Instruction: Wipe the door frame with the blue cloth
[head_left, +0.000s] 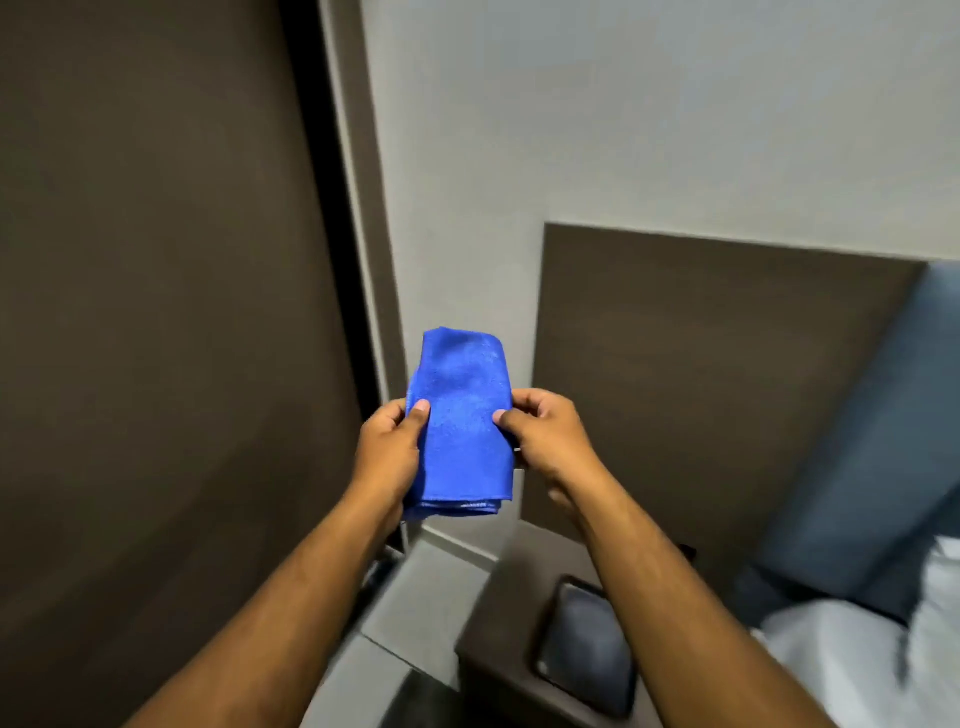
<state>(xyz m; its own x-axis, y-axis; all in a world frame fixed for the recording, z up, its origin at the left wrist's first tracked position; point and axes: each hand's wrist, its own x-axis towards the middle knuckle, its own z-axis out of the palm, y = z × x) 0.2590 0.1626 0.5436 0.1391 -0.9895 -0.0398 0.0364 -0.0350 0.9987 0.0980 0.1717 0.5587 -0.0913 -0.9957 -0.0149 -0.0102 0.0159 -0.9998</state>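
A folded blue cloth (460, 421) is held upright in front of me by both hands. My left hand (387, 452) pinches its left edge with the thumb on top. My right hand (545, 436) grips its right edge the same way. The grey-brown door frame (363, 218) runs as a vertical strip just behind and left of the cloth, apart from it. The dark brown door (156, 312) fills the left of the view, with a black gap between door and frame.
A pale wall (623, 114) lies to the right of the frame. Below my right arm stands a dark bedside table (493, 613) with a black phone (587, 644) on it. A brown headboard (701, 364), a blue padded panel (872, 441) and white bedding (883, 665) are at right.
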